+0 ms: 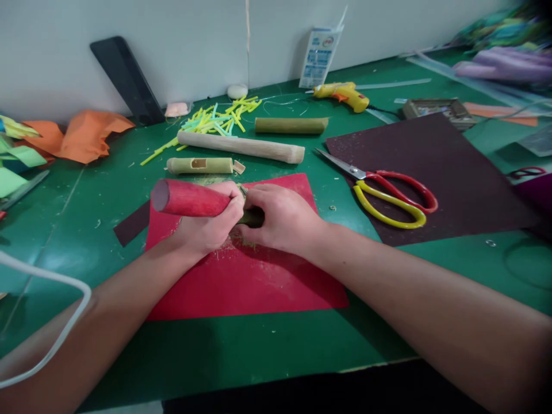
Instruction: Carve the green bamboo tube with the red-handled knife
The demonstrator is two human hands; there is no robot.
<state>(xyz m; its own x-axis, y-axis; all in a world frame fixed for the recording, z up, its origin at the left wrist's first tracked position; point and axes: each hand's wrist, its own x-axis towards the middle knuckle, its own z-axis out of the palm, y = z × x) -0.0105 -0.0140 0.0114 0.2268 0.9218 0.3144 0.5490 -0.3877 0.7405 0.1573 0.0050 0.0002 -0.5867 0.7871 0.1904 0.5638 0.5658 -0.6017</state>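
My left hand (211,227) is closed round a thick red wooden handle (190,198), whose butt end points left; the tool's working end is mostly hidden by my fingers. Close against it, my right hand (282,215) grips a short dark green piece of bamboo (252,217). Both hands meet over a red sheet (241,282) strewn with fine shavings. Just beyond them lies a pale bamboo tube (219,166) with a rectangular notch cut in it, a small chip (238,167) at its right end.
Behind lie a whitish stick (241,146), an olive bamboo tube (291,126) and yellow-green strips (215,122). Large scissors (362,175) rest partly on a dark sheet (440,172) at right. A yellow glue gun (342,95) and a drink carton (319,57) are farther back. A white cable (77,287) loops at left.
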